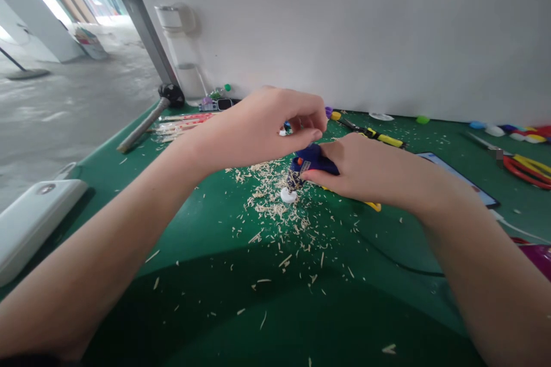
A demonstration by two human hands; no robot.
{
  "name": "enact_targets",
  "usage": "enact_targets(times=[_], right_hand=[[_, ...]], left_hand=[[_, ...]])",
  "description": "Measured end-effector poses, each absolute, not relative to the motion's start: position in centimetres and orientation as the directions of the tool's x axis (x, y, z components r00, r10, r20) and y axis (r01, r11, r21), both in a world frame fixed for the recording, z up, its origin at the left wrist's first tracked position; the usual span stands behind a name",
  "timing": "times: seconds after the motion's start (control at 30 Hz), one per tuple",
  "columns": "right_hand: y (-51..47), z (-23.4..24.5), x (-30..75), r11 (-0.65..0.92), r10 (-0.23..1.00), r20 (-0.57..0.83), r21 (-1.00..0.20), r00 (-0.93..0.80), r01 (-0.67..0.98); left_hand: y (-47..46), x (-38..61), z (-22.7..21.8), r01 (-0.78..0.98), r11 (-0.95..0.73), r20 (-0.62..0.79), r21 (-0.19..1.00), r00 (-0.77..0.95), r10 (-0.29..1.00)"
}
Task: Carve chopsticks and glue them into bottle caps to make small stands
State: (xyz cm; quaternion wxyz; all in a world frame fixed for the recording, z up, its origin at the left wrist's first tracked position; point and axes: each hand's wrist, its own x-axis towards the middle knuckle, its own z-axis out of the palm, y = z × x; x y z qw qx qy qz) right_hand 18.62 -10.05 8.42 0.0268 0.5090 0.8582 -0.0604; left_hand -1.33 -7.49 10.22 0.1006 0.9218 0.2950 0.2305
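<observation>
My right hand (359,169) is wrapped around a small blue glue gun (307,161) with an orange mark and a yellow trigger part. Its nozzle points down at a small white round cap (288,195) lying on the green table (206,275). My left hand (267,123) hovers just above the gun with thumb and fingers pinched together; what they pinch is too small to make out. Pale wood shavings (275,206) lie scattered around the cap.
A black-headed mallet (150,114) and wooden sticks (181,123) lie far left. A white device (30,220) sits at the left edge. A yellow-black tool (379,136), a phone (462,177), red-yellow pliers (527,170) and coloured caps (512,130) are to the right. A black cord (400,263) crosses the table.
</observation>
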Motion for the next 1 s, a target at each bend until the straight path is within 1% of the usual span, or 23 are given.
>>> enact_targets(times=[0.17,0.3,0.57,0.7,0.77,0.83,0.93,1.0], right_hand=[[-10.1,8.3,18.7,0.48,0.868,-0.094,-0.088,-0.487,0.873],[-10.1,8.4,18.6,0.466,0.874,-0.11,-0.093,-0.474,0.88],[-10.2,8.4,18.5,0.463,0.876,-0.116,-0.068,-0.468,0.884],[-10.1,8.4,18.5,0.459,0.875,-0.143,-0.055,-0.462,0.887],[-10.0,8.5,18.4,0.454,0.877,-0.157,-0.042,-0.454,0.89],[-10.0,8.5,18.3,0.454,0.878,-0.157,-0.026,-0.452,0.891],[-10.0,8.4,18.2,0.456,0.879,-0.147,-0.009,-0.453,0.89],[-10.0,8.4,18.3,0.441,0.887,-0.153,-0.002,-0.436,0.897]], left_hand=[[-7.5,-1.3,10.2,0.497,-0.808,0.363,0.317,0.724,0.587],[-7.4,-1.4,10.2,0.499,-0.807,0.357,0.317,0.725,0.589],[-7.7,-1.3,10.2,0.501,-0.799,0.335,0.332,0.729,0.596],[-7.3,-1.8,10.3,0.485,-0.792,0.314,0.37,0.737,0.598],[-6.8,-2.4,10.2,0.497,-0.769,0.255,0.402,0.746,0.615],[-6.2,-3.0,9.8,0.538,-0.741,0.148,0.403,0.76,0.633],[-5.3,-3.6,8.6,0.625,-0.701,-0.029,0.342,0.753,0.657],[-5.0,-3.8,7.5,0.664,-0.681,-0.109,0.308,0.736,0.668]])
